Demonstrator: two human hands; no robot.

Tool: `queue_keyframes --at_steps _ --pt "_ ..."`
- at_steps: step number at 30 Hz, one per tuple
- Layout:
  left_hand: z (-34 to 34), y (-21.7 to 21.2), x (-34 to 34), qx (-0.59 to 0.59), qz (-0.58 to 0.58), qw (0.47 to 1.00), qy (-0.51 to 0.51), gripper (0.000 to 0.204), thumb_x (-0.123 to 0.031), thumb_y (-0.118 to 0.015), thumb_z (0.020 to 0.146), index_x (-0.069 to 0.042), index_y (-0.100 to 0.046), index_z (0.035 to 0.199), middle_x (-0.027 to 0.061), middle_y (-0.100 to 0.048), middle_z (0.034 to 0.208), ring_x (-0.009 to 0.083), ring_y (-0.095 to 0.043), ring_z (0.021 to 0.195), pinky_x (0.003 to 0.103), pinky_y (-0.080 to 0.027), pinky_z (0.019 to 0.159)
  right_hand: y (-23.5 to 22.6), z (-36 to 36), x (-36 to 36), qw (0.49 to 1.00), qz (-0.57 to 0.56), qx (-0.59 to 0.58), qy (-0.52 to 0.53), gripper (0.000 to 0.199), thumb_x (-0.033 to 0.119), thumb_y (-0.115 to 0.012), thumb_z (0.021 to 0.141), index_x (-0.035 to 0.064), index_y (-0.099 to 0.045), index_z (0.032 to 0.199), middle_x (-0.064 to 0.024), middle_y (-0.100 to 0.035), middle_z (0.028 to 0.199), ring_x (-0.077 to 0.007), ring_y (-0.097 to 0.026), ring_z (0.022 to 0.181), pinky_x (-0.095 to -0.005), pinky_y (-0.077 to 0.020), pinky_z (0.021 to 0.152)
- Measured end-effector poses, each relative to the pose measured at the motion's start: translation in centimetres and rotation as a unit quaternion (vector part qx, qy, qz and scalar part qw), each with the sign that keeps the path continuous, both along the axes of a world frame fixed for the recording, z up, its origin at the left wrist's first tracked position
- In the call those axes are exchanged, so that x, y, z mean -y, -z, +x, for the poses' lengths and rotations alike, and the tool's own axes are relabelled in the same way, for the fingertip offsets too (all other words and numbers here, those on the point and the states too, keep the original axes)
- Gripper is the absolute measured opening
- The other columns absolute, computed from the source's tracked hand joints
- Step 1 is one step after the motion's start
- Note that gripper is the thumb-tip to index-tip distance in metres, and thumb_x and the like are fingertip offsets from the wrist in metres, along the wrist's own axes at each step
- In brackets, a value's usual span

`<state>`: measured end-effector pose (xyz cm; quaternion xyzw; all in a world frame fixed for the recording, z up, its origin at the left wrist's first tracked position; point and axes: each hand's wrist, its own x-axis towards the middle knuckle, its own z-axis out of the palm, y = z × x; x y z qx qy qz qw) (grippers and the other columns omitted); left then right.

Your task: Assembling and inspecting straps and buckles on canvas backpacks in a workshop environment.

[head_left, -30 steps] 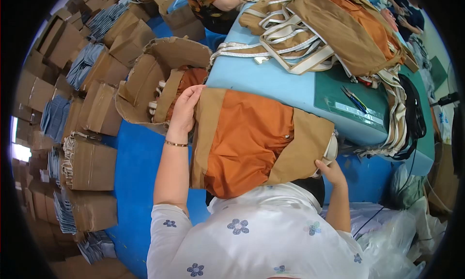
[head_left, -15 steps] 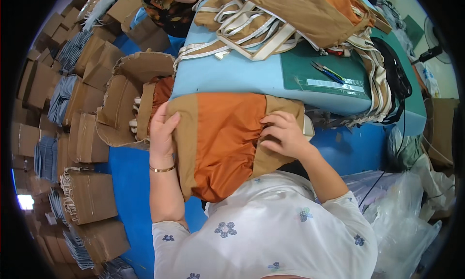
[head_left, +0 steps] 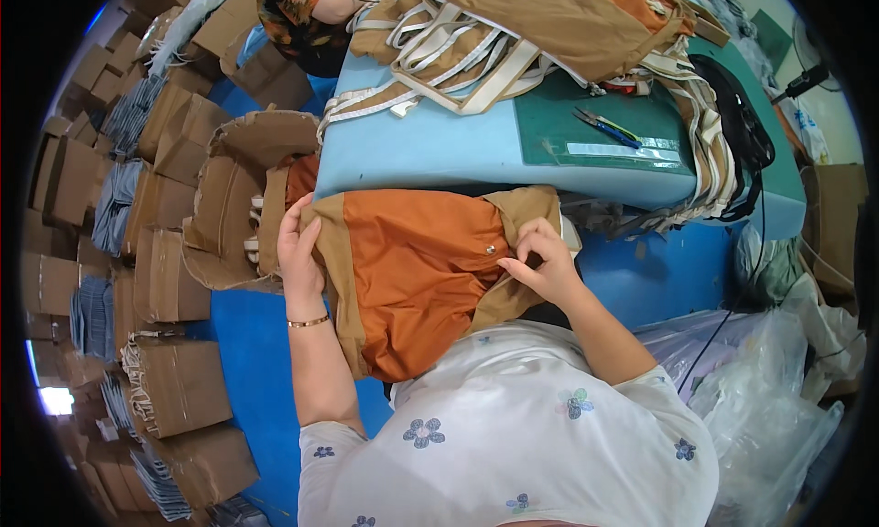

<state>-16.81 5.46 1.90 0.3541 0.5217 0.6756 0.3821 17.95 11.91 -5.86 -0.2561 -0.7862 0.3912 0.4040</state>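
A tan and rust-orange sewn cloth piece (head_left: 412, 280) hangs over my lap, its far edge against the front of the table. At its left tan side, my left hand (head_left: 300, 257) grips the border, thumb on top. My right hand (head_left: 547, 263) is closed in a pinch at the seam between orange and right-hand tan cloth. Just left of those fingers a small shiny metal snap (head_left: 490, 249) shows on the orange part. Gathers run through the orange cloth toward the pinch. A bit of white trim (head_left: 570, 234) sticks out beyond the right edge.
On the light blue table (head_left: 412, 152) lie a green cutting mat (head_left: 558, 124), thread snips (head_left: 609, 127) and heaped tan pieces with white straps (head_left: 531, 23). An open carton (head_left: 220, 188) stands left. Plastic bags (head_left: 760, 371) lie right. Another person (head_left: 307, 23) is beyond the table.
My right hand has gone from spread fingers on the cloth to a pinch, slightly lower. The metal snap has come into sight. My left hand keeps its hold.
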Motion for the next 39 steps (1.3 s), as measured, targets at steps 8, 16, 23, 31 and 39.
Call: queue_keyframes --at_steps 8,16,23,31,39 --pt "5.3 -6.8 4.8 -0.358 0.118 0.870 0.318 0.047 0.012 -0.059 0.056 -0.007 -0.072 0.096 0.0037 -0.056 0.086 0.0157 -0.054 0.077 0.026 -0.044 0.068 -5.0 1.0 -1.2 0.993 0.065 -0.090 0.048 0.052 0.016 -0.077 0.071 0.0076 -0.053 0.116 -0.0108 -0.055 0.112 -0.0242 -0.054 0.101 -0.0362 -0.0428 0.086" --pt "8.8 -6.4 6.2 -0.478 0.097 0.793 0.364 0.031 0.003 -0.066 0.073 -0.011 -0.073 0.099 0.0030 -0.059 0.085 0.0211 -0.056 0.077 0.031 -0.043 0.071 -5.0 -1.5 -1.1 0.959 0.265 0.100 0.000 0.044 0.003 -0.070 0.061 0.0195 -0.069 0.102 -0.0031 -0.052 0.089 -0.0163 -0.054 0.065 -0.0267 -0.0437 0.055" --pt "6.8 -3.3 7.6 -0.006 -0.184 0.958 0.220 0.023 -0.015 -0.058 0.093 0.003 -0.048 0.103 0.0102 -0.061 0.093 0.0162 -0.061 0.082 0.031 -0.052 0.072 -3.9 -3.3 1.2 0.949 0.300 0.067 0.074 0.032 0.007 -0.076 0.065 0.0210 -0.075 0.094 -0.0013 -0.043 0.081 -0.0112 -0.048 0.060 -0.0233 -0.0381 0.048" --pt "10.2 -2.4 5.7 -0.402 -0.077 0.899 0.155 0.019 -0.012 -0.060 0.091 -0.002 -0.045 0.084 0.0033 -0.053 0.081 0.0092 -0.044 0.067 0.028 -0.040 0.058 -3.9 -6.8 2.6 0.924 0.361 -0.023 0.123 0.044 0.013 -0.065 0.065 0.0276 -0.072 0.106 -0.0012 -0.045 0.086 -0.0161 -0.049 0.070 -0.0281 -0.0415 0.061" --pt "8.2 -5.5 5.5 0.065 -0.047 0.984 0.161 0.014 -0.003 -0.048 0.096 -0.002 -0.047 0.109 0.0053 -0.058 0.106 0.0075 -0.053 0.094 0.023 -0.044 0.083 -5.3 -4.4 0.2 0.965 0.249 -0.075 0.036 0.038 0.009 -0.073 0.067 0.0124 -0.064 0.104 -0.0038 -0.057 0.093 -0.0213 -0.054 0.076 -0.0332 -0.0387 0.070"
